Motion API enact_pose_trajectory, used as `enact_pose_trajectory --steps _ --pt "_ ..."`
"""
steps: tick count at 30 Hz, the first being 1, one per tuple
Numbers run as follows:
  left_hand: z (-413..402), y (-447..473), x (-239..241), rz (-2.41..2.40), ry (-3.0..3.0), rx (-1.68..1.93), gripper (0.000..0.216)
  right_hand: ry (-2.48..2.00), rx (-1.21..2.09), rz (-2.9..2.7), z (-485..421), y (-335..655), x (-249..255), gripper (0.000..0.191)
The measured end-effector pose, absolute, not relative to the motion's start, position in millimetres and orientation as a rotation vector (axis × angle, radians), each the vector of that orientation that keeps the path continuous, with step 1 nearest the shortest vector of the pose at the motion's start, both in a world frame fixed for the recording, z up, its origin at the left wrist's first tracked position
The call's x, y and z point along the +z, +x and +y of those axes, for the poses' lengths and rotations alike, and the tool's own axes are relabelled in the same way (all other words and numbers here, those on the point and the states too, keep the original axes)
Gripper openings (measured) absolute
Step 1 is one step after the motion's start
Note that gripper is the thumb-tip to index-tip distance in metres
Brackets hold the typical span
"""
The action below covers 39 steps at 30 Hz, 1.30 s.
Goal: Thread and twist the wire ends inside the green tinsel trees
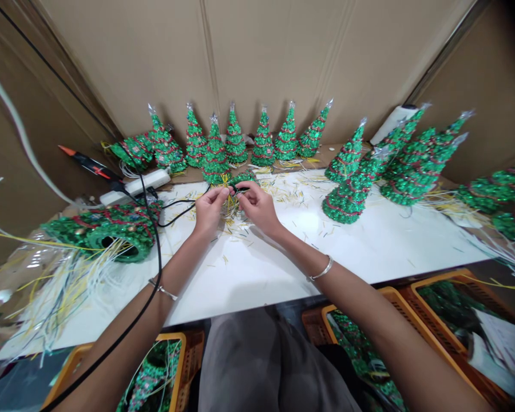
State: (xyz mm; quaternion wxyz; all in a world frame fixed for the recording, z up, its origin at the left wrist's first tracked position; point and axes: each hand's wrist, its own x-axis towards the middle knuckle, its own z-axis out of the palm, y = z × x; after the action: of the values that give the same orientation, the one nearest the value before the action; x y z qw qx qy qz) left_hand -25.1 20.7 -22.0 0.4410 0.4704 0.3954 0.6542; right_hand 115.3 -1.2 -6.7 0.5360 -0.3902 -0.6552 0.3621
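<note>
As our left hand pinched yellow wires, we couldn't tell what our right hand gripped. Christmas trees stood behind.

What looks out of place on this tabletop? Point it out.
Yellow clippings lie strewn across the white tabletop, like litter. At left, a green Christmas tree lies on its side, while many others stand upright.

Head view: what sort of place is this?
Most likely a small decoration-assembly workstation: miniature Christmas trees stand along the back of a white tabletop, yellow clippings litter its middle, and orange plastic baskets holding green tinsel pieces sit below.
</note>
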Motion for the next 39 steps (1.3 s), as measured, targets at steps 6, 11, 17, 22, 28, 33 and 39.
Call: enact_pose_trajectory --steps 6,11,17,22,28,33,39 --pt "20.0 -24.0 -20.7 0.981 1.140 1.629 0.034 -0.991 0.774 -1.611 -1.4 114.3 -10.0 0.022" --pt "20.7 -24.6 -22.2 0.983 1.152 1.631 0.032 -0.996 0.733 -1.642 -2.8 113.9 -10.7 0.025" --pt "21.9 -25.5 -23.9 1.008 1.156 1.644 0.032 -0.946 0.674 -1.685 -4.9 113.4 -9.2 0.027" --pt "21.7 -25.3 -22.7 1.026 1.155 1.648 0.035 -0.930 0.654 -1.701 -3.9 113.2 -11.1 0.028" --pt "21.7 -25.1 -23.2 0.999 1.154 1.646 0.033 -0.907 0.657 -1.695 -3.2 113.7 -11.9 0.025" --pt "22.4 -25.8 -24.9 0.994 1.134 1.647 0.033 -0.924 0.653 -1.702 -3.5 114.2 -10.8 0.024" --pt "24.3 -27.1 -25.5 0.994 1.116 1.645 0.037 -0.915 0.636 -1.722 -2.9 115.2 -12.8 0.025"
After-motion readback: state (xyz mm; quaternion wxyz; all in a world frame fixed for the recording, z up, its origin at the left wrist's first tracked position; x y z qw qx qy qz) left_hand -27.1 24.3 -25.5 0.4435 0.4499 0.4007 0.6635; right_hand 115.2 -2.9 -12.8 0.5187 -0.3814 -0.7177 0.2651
